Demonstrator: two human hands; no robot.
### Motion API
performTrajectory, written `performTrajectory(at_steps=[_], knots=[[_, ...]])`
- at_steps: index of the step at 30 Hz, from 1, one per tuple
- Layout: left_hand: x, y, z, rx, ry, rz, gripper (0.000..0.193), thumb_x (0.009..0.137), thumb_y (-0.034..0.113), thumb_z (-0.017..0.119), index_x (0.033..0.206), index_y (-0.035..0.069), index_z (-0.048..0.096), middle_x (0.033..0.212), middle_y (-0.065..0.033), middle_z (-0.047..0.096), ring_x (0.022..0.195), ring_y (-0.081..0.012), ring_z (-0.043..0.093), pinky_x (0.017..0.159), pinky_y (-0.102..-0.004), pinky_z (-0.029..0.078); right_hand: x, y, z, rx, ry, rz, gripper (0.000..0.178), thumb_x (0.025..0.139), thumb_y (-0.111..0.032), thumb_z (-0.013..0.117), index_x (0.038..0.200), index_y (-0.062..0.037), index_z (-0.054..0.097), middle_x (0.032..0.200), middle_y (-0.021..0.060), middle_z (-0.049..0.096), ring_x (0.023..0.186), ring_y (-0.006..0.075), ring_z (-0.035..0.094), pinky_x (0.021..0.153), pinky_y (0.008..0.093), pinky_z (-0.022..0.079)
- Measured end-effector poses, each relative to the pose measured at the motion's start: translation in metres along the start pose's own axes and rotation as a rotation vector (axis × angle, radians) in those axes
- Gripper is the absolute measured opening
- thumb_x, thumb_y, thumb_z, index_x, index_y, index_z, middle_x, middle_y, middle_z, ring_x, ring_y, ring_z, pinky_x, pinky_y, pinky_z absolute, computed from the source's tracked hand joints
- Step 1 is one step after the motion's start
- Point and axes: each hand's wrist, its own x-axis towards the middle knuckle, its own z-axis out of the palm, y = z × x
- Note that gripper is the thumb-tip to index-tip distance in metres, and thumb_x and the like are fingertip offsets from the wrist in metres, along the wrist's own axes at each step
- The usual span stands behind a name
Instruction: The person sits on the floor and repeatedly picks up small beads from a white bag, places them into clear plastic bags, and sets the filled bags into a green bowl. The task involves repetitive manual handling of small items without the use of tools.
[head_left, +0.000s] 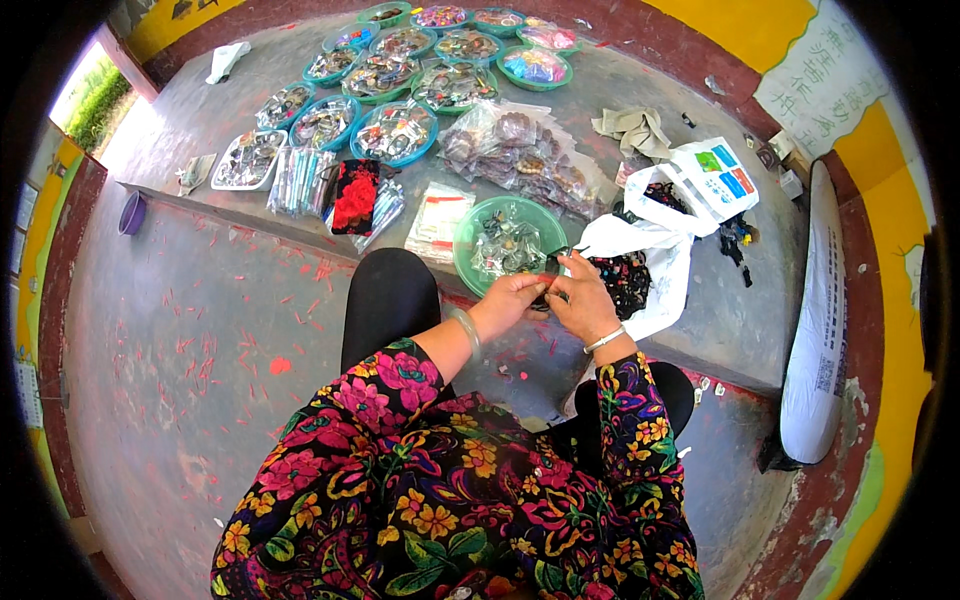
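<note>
My left hand (507, 304) and my right hand (584, 303) meet just in front of the green basin (463, 252). Fingers of both are pinched on a thin black cord-like piece (552, 264), with a bit of red showing between them. Its exact kind is too small to make out. Inside the basin lie several small clear packets (508, 246). To the right of my right hand, a white plastic bag (672, 290) lies with its mouth spread around a heap of black corded pieces with coloured bits (622, 284).
Several basins (396, 132) of small packaged goods stand at the back of the raised ledge. Clear bags of brown beads (530, 150), a red-and-black pouch (357, 195) and bundled packets (298, 180) lie nearer. A long white-wrapped object (812, 330) leans at the right wall. Red scraps litter the floor.
</note>
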Motion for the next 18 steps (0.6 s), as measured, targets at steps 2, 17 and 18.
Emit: performTrajectory(at_steps=[2,17,18], knots=[[0.000,0.002,0.000,-0.033,0.019,0.006,0.026,0.092,0.010,0.039,0.114,0.001,0.051,0.106,-0.0064,0.054,0.092,-0.0147,0.055,0.076,-0.0269,0.052,0.000,-0.003,0.001,0.040,0.055,0.015,0.011,0.068,-0.012,0.062,0.075,-0.0037,0.059,0.110,0.0198,0.053,0.108,0.0368,0.046,0.091,0.0406,0.038],[-0.009,0.020,0.006,-0.231,0.004,0.105,0.025,0.092,0.012,0.040,0.112,0.002,0.051,0.107,-0.0060,0.053,0.092,-0.0136,0.055,0.073,-0.0259,0.052,0.001,0.001,0.021,0.701,0.204,0.458,0.014,0.067,-0.007,0.070,0.075,-0.0003,0.062,0.072,0.0047,0.061,0.064,0.0110,0.056,0.058,0.0244,0.043],[-0.009,0.020,0.006,-0.245,0.000,0.099,0.025,0.092,0.012,0.040,0.112,0.002,0.050,0.106,-0.0060,0.053,0.091,-0.0136,0.055,0.073,-0.0259,0.052,0.000,0.001,0.021,0.749,0.206,0.462,0.012,0.068,-0.007,0.070,0.074,-0.0001,0.062,0.072,0.0038,0.061,0.064,0.0100,0.054,0.057,0.0236,0.043]])
